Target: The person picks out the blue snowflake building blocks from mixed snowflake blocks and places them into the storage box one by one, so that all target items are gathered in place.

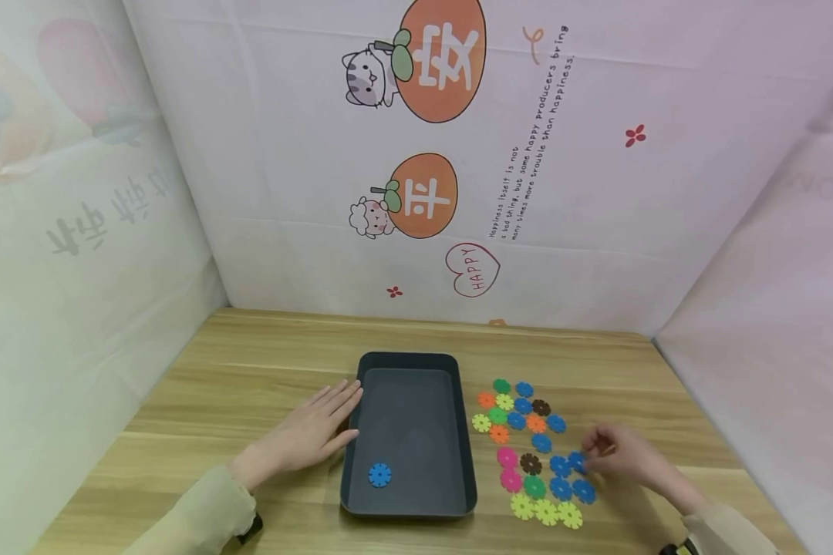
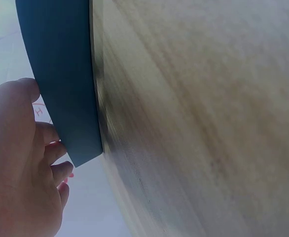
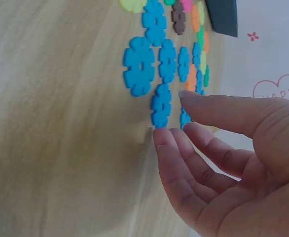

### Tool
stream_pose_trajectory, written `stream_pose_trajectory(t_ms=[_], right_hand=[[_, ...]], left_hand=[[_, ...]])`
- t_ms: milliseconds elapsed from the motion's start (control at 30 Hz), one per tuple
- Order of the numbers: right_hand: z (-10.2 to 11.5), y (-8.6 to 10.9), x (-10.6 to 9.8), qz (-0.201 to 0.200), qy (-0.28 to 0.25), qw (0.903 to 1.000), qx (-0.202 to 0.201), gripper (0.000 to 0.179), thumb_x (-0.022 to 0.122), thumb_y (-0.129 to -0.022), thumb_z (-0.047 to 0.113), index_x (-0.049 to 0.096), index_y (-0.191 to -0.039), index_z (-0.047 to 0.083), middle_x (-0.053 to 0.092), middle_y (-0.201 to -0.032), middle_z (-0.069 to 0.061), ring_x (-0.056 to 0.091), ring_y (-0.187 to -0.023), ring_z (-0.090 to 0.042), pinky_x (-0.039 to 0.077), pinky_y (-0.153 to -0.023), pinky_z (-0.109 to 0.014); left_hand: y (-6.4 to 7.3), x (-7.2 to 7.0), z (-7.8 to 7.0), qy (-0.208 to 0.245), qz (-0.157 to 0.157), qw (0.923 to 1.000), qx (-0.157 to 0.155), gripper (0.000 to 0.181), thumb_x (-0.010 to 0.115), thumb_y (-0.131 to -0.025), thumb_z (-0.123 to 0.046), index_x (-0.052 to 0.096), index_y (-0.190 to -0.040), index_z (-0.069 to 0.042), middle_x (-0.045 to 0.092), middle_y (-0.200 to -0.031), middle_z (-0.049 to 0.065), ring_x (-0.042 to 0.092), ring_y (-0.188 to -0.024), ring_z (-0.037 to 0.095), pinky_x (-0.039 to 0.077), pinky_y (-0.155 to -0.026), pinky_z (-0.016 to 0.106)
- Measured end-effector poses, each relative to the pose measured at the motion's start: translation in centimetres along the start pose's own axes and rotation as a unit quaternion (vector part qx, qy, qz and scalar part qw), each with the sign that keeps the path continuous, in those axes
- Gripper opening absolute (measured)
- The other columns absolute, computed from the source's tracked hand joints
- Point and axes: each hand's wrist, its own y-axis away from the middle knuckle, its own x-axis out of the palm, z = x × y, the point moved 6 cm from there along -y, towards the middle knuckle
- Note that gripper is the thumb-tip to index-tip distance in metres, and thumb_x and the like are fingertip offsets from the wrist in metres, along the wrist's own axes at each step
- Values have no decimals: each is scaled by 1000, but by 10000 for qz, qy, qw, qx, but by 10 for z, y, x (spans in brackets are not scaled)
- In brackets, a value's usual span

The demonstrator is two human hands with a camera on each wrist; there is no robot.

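Observation:
My left hand (image 1: 315, 429) rests against the left rim of a dark grey rectangular tray (image 1: 409, 432), its fingers nearly straight. In the left wrist view, fingertips (image 2: 60, 170) touch the tray's outer wall (image 2: 65, 74). One blue notched plastic disc (image 1: 379, 475) lies inside the tray, near its front left. On the right, my right hand (image 1: 621, 455) hovers beside a blue notched disc (image 1: 576, 462) at the group's edge. The right wrist view shows a gap between thumb and fingers, with the blue disc (image 3: 161, 106) just beyond the fingertips and nothing visibly held.
Several more notched discs lie flat right of the tray: pink (image 1: 510, 479), green (image 1: 534, 486), yellow (image 1: 546, 512), brown (image 1: 531, 463), orange (image 1: 536, 422) and blue. The wooden table (image 1: 264, 362) is bounded by printed white cloth (image 1: 305, 193) at the back and sides.

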Motion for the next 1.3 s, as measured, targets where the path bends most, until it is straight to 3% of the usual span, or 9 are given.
stream_pose_trajectory(t_ms=[733,1300], right_hand=[[-13,-4,12,-39,132,9997,188,28,83,-74,13,63,-89,1,63,-80,-3,51,-69,2,47,-60,-17],[-17,-3,10,-75,75,9997,213,30,82,-76,14,59,-89,1,59,-79,-4,48,-68,0,46,-58,-18]], left_hand=[[-1,2,2,11,26,10000,-29,67,46,-104,-43,29,-156,-5,27,-164,14,27,-152,33,26,-124,51],[-2,1,2,-89,-9,10000,40,65,46,-104,-43,33,-155,-4,30,-163,15,27,-152,33,27,-124,50]])
